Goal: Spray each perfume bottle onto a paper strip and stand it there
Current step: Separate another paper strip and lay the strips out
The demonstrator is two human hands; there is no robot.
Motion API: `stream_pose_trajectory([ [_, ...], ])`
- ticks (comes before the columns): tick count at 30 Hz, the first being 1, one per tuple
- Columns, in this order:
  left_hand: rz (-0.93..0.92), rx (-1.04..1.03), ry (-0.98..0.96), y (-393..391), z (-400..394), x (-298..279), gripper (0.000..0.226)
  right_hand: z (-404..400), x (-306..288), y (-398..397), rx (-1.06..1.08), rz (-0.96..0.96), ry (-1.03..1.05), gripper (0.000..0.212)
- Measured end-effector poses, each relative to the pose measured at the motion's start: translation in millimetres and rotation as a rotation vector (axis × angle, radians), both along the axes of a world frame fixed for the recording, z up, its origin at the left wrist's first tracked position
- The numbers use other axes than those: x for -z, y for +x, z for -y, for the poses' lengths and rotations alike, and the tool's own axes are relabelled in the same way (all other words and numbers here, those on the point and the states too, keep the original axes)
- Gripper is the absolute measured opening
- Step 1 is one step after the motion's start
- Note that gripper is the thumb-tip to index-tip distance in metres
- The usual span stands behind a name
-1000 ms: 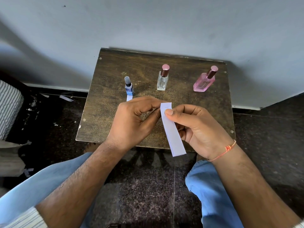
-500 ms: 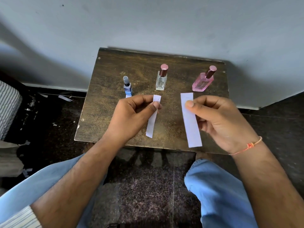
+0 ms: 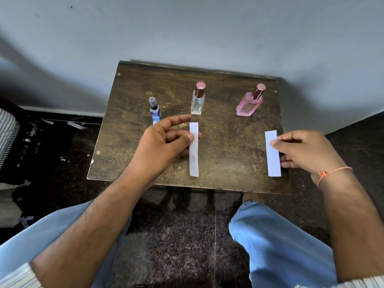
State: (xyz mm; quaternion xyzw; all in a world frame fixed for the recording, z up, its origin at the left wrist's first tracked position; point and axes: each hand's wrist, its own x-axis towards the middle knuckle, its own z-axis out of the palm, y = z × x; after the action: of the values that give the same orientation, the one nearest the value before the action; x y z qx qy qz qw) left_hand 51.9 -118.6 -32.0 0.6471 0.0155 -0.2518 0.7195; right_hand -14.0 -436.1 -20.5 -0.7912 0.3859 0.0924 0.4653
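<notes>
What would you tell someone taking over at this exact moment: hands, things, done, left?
Left hand: pinches the middle strip in front of the clear bottle.
Right hand: pinches the right strip near the table's right edge, in front of the pink bottle.
Blue bottle, far left: stands capped with a bit of paper showing at its base, so it looks done.
Clear and pink bottles stand capped at the back, off any strip.
Left: lay both strips down, spray each of those two bottles on its strip, stand it there.
</notes>
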Motion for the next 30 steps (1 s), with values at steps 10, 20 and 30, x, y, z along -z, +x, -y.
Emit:
stream_pose_trajectory([
  [10, 0.043, -0.004, 0.025, 0, -8, 5, 0.024, -25, -14, 5, -0.211, 0.250, -0.494, 0.025],
  [20, 0.088, 0.077, 0.078, 3, -21, 5, 0.034, -128, 5, 51, -0.361, 0.589, -0.235, 0.041],
  [30, 0.125, 0.223, -0.008, 6, -38, 11, 0.048, -145, 24, 87, -0.340, 0.539, -0.216, 0.054],
])
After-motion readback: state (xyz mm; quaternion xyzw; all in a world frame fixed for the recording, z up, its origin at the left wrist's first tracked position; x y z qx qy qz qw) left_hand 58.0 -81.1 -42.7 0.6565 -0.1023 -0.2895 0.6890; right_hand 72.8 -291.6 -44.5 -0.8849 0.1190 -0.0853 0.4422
